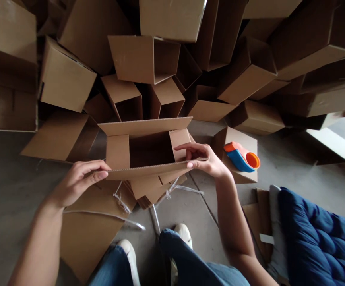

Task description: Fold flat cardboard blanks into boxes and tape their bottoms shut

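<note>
An open cardboard box (117, 153) is held in front of me above the floor, its flaps spread and its dark inside showing. My left hand (80, 180) pinches the left end of the near flap, fingers closed on the edge. My right hand (204, 159) grips the right end of that flap, fingers curled over the cardboard. Under the box lies a stack of flat cardboard sheets (148, 190) with loose white strapping (121, 200).
A large heap of assembled cardboard boxes (144, 59) fills the back. An orange and blue tape dispenser (241, 157) rests on a box (241, 139) to the right. A blue quilted cushion (318, 238) lies at lower right. My jeans and white shoes (184, 232) are below on concrete floor.
</note>
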